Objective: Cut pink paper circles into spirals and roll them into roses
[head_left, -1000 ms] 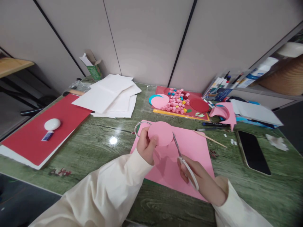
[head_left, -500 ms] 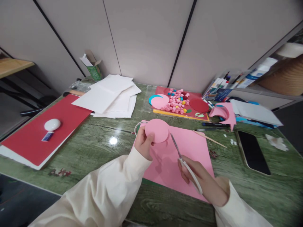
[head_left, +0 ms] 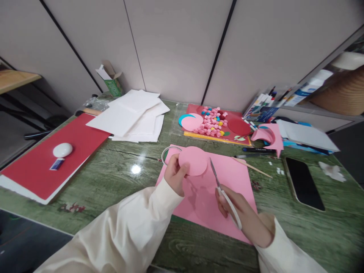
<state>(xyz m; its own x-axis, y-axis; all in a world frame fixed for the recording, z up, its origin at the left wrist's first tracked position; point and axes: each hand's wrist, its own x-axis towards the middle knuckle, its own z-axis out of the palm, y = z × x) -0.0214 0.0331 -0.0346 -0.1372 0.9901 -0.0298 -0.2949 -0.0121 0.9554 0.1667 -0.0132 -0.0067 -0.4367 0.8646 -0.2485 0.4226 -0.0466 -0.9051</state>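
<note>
A round pink paper disc (head_left: 193, 160) is pinched at its lower left edge between the thumb and fingers of my left hand (head_left: 175, 174). My right hand (head_left: 241, 210) grips white-handled scissors (head_left: 231, 206), blades pointing up toward the disc's right edge with a small gap between. Both hands are above a large pink sheet (head_left: 227, 167) lying on the table. Partly behind my left hand lies a roll of tape (head_left: 165, 152), its far part hidden.
At the back, a red sheet (head_left: 239, 124) bears pink paper balls (head_left: 212, 123) and paper circles. Left are white sheets (head_left: 122, 115) and red paper (head_left: 36, 167). A wooden stick (head_left: 254, 168), a phone (head_left: 304, 184) and a cut pink scrap (head_left: 270, 136) lie right.
My left hand has moved the pink disc slightly right and toward me. My right hand with the scissors has shifted a little to the right at the blades.
</note>
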